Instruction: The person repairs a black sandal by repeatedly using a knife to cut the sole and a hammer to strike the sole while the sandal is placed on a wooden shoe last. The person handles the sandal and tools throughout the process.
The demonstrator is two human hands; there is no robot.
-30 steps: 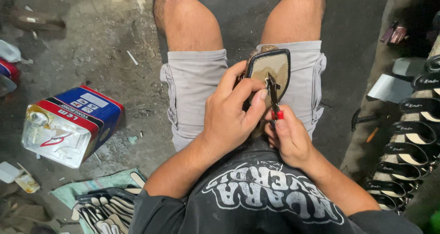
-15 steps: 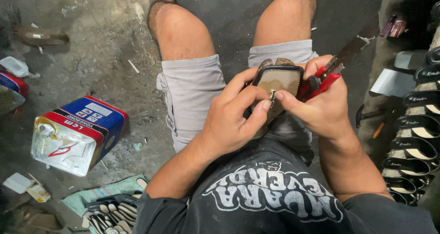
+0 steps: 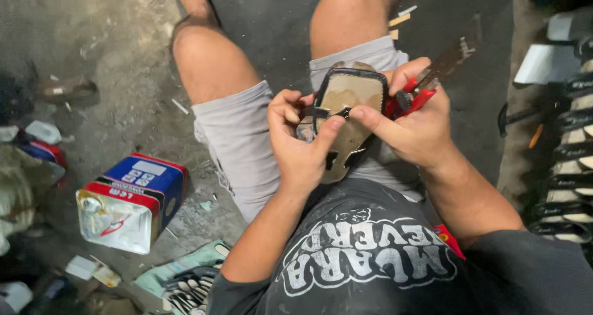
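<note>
Over the lap, between the knees: sandal sole, tan face up, black rim, black strap piece across its middle. Held by both hands, tilted, its upper end toward the knees.

Left hand: closed on the sole's left edge, thumb pressed on the tan face by the strap, fingers curled behind.

Right hand: forefinger stretched onto the sole near the strap; remaining fingers wrapped round a red-handled knife, its blade pointing up and to the right, clear of the sole. Handle lies just beside the sole's right rim.

Below the hands: grey shorts, bare knees, black shirt with white lettering.

On the floor, left: rectangular tin, blue and red, lying on its side, silvery end torn open. Near it, small white scraps and a pale bottle at the left edge. Lower left: teal cloth with striped black-and-white pieces on it.

Right edge: stack of finished sandals, black straps over pale soles, standing in a row; well apart from the hands. Dark tool handle beside the stack; kind cannot be told.

Beyond the right knee: a few pale offcuts on the floor.
</note>
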